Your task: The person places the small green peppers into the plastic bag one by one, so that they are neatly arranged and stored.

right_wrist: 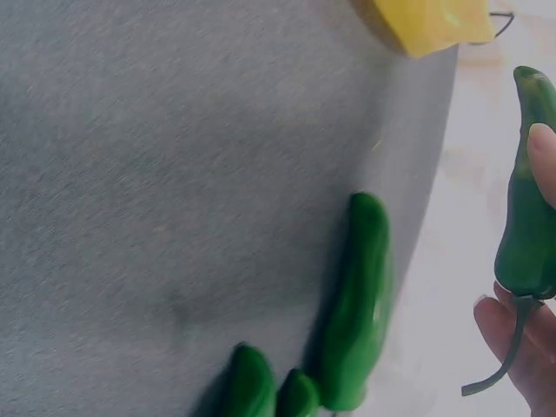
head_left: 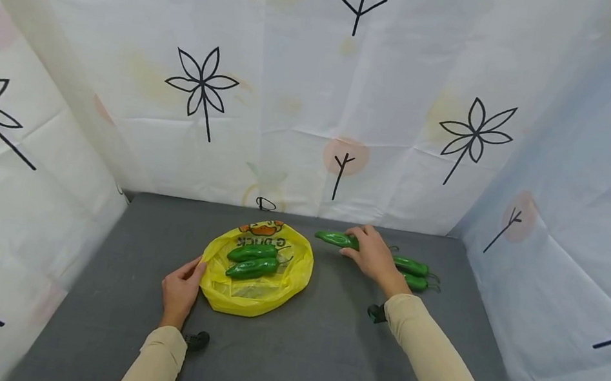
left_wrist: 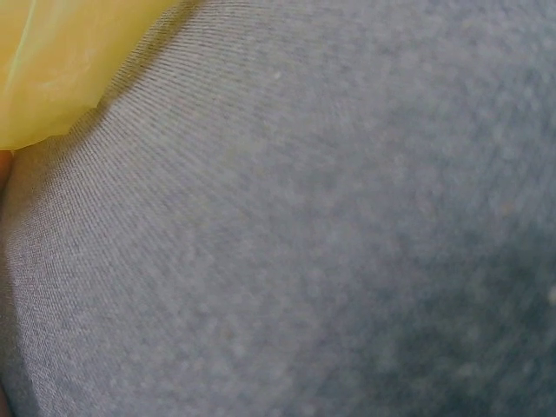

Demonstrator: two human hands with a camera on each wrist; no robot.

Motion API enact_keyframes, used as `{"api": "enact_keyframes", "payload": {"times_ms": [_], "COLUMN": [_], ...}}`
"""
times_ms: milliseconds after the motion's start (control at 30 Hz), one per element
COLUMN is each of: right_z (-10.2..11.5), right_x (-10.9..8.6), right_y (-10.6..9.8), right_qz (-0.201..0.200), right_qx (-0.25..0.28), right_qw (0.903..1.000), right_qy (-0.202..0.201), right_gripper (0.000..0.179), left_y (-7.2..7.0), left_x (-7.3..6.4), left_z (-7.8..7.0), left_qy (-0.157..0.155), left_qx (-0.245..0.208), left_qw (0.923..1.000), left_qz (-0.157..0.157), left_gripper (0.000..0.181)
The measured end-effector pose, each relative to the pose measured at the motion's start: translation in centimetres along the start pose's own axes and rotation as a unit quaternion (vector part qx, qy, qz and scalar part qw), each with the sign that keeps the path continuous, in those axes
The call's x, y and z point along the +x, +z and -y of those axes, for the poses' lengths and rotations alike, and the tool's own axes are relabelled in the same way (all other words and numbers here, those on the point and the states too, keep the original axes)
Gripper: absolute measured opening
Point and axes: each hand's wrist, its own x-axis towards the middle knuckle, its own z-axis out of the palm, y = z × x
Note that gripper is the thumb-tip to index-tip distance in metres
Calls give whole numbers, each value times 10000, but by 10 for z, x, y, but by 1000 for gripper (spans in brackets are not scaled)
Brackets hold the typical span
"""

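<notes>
A yellow plastic bag [head_left: 292, 286] lies opened out on the table, its rim forming a ring. Two green chili peppers [head_left: 252, 268] lie side by side inside it, over the printed lettering. At the bag's left edge my left hand [head_left: 179, 293] pinches the rim between thumb and fingers. My right hand [head_left: 375, 259] grips another green chili pepper [head_left: 336, 239] to the right of the bag. In the right wrist view this held pepper [right_wrist: 526, 226] hangs above the table, stem downward in the picture. More peppers [right_wrist: 354, 313] lie on the table below that hand, partly hidden by it in the head view.
A dark grey cloth [head_left: 280, 369] covers the table. White patterned curtains [head_left: 297, 85] stand behind it and along both sides. Small dark wrist cameras [head_left: 197, 340] sit at both wrists.
</notes>
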Motion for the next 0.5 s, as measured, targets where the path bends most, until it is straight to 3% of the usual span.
{"api": "enact_keyframes", "payload": {"times_ms": [500], "right_z": [33], "right_x": [12], "right_y": [-10], "right_qz": [201], "right_qx": [253], "right_qw": [9981], "right_qy": [-520], "right_gripper": [44], "left_y": [-1], "left_x": [-1], "left_z": [-3], "left_qy": [-52], "left_qx": [10], "left_qw": [10000], "left_qz": [-10], "left_gripper": [40]}}
